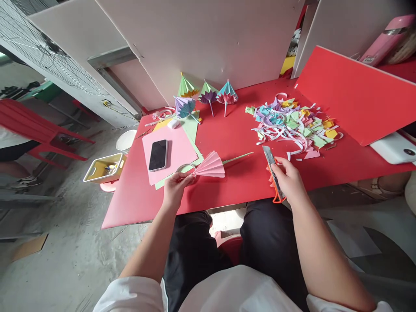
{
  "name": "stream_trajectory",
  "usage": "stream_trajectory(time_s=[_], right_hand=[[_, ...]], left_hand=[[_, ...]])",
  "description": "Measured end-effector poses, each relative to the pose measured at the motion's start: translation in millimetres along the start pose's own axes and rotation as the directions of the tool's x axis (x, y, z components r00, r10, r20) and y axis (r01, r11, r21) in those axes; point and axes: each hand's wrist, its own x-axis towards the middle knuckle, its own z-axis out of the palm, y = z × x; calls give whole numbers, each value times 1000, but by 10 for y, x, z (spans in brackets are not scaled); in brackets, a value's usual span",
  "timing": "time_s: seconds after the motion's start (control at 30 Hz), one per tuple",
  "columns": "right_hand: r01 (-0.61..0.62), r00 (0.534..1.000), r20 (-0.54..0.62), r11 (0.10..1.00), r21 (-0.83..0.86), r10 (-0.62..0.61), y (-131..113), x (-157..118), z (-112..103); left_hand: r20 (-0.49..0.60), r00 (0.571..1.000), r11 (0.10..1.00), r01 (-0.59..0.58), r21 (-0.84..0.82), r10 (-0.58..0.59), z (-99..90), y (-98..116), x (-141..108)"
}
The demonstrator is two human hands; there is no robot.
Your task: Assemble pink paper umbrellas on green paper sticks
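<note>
My left hand (pixel 177 186) pinches the narrow tip of a pleated pink paper fan (pixel 212 165) over the red table (pixel 208 190). A thin green paper stick (pixel 238 157) points right from behind the fan's wide end. A roll of tape (pixel 186 167) lies beside my left fingertips. My right hand (pixel 286 177) is closed round an orange and grey utility knife (pixel 273 173) near the table's front edge, its end pointing up and away from me. Under the fan's left side are pink paper sheets (pixel 182 151) and green ones, with a black phone (pixel 158 155) on top.
Small folded paper umbrellas (pixel 226 97) stand at the back. Coloured paper scraps (pixel 292 123) are heaped at the right, beside a raised red board (pixel 357 95) and a white device (pixel 394 147). A yellow basket (pixel 91 173) is off the table's left side. A pink bottle (pixel 386 41) is back right.
</note>
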Motion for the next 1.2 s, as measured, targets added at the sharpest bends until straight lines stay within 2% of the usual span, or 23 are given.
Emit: stream_trajectory(time_s=[0.17, 0.53, 0.7, 0.83, 0.9, 0.93, 0.97, 1.0, 1.03, 1.07, 1.13, 1.2], right_hand=[[47, 999, 18, 998, 43, -48, 50, 90, 79], [2, 999, 38, 998, 59, -4, 50, 83, 153], [0, 999, 54, 998, 55, -3, 84, 91, 136], [15, 998, 68, 999, 48, -18, 114, 112, 136], [19, 997, 76, 998, 57, -24, 111, 118, 147], [17, 997, 77, 998, 60, -22, 103, 116, 155], [13, 997, 77, 998, 60, -18, 90, 111, 163], [9, 997, 76, 998, 57, -13, 72, 101, 169], [5, 997, 71, 999, 49, -8, 52, 86, 175], [4, 998, 63, 999, 34, -7, 30, 69, 177], [23, 999, 38, 1000, -16, -23, -15, 27, 175], [74, 997, 17, 993, -89, -72, -53, -15, 164]], left_hand=[[-39, 996, 979, -76, 191, 85, -36, 6, -57], [-78, 970, 893, -178, 414, 229, -56, -52, -77], [-23, 952, 815, -248, 524, 305, -150, -134, -62], [-11, 919, 758, -317, 570, 393, -149, 20, -21], [13, 879, 709, -393, 586, 477, -33, 219, 8], [107, 826, 617, -493, 613, 553, 62, 339, 27], [247, 770, 510, -590, 626, 588, 179, 465, 50], [399, 728, 411, -659, 629, 557, 312, 587, 81], [514, 705, 335, -696, 635, 488, 456, 699, 121], [578, 709, 278, -697, 661, 405, 602, 796, 168], [634, 760, 230, -648, 726, 143, 874, 923, 287], [661, 749, 234, -653, 721, 54, 1094, 958, 422]])
